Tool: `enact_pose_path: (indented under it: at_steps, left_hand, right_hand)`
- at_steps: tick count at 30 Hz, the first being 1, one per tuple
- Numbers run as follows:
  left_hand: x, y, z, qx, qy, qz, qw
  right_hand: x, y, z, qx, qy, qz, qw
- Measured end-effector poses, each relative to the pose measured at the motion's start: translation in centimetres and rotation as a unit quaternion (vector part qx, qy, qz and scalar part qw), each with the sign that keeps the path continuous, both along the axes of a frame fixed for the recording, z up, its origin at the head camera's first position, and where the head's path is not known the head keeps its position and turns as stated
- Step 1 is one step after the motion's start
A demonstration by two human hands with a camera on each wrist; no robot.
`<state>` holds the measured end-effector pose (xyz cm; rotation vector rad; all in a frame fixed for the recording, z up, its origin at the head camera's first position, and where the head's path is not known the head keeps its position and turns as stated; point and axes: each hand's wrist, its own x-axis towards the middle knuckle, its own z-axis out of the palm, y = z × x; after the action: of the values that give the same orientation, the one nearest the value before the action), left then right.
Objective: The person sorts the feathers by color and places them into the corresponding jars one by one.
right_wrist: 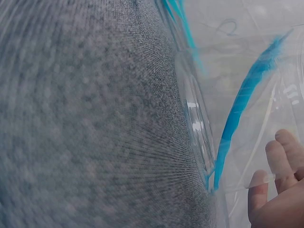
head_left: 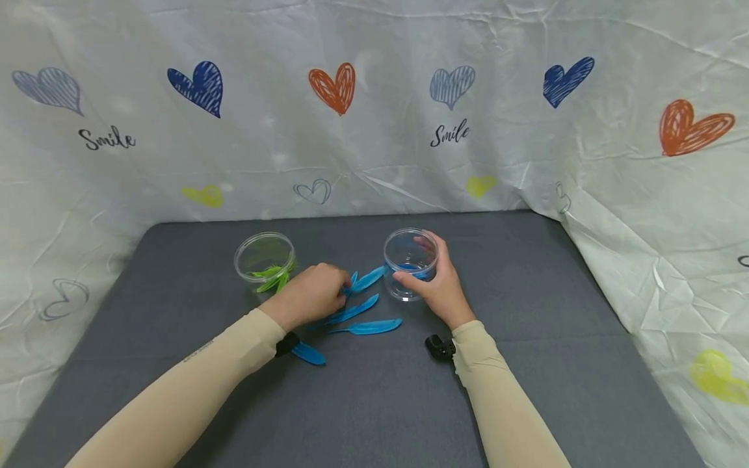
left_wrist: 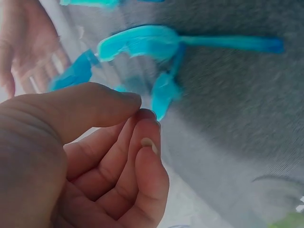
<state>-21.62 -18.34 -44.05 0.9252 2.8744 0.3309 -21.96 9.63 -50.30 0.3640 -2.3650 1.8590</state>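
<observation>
My right hand (head_left: 441, 289) grips the side of a clear round container (head_left: 404, 294) with a blue feather (right_wrist: 237, 104) inside. To its left, my left hand (head_left: 310, 296) is low over several loose blue feathers (head_left: 374, 327). In the left wrist view, the thumb and index tips of that hand (left_wrist: 104, 147) meet and the other fingers curl inward; nothing shows between them. A small blue feather (left_wrist: 164, 92) lies just beyond those fingertips, close to a larger one (left_wrist: 142, 42). Through the clear wall in the right wrist view, fingers (right_wrist: 280, 164) are visible.
A second clear container (head_left: 238, 263) with green feathers (head_left: 269, 273) stands left of my left hand. One blue feather (head_left: 308, 353) lies beside the left wrist. Behind the grey table (head_left: 526, 390) hangs a white cloth (head_left: 386, 156) printed with hearts.
</observation>
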Motion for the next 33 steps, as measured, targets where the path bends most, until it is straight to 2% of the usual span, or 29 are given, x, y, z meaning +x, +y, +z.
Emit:
enact_pose_path:
  at_steps: [8,17,24,30,33]
  left_hand:
    - [0.6,0.1,1.6,0.018,0.052,-0.011,0.9984]
    - [1.2,-0.3,3.4,0.049,0.108,-0.002,0.9929]
    - [0.8,-1.5,6.0,0.06,0.146,0.008,0.9874]
    - [0.7,-1.6,8.7,0.064,0.157,0.009,0.9854]
    - [0.9,-1.3,9.7,0.069,0.16,0.006,0.9848]
  right_hand:
    - [0.1,0.1,0.0,-0.001,0.0,0.0,1.0]
    - [0.0,0.0,0.5,0.0,0.003,-0.001,1.0]
    - [0.1,-0.1,0.4,0.005,-0.004,-0.001,1.0]
    - [0.1,0.0,0.1,0.001,-0.004,0.001,1.0]
    - [0.0,0.0,0.2,0.0,0.0,0.0,1.0]
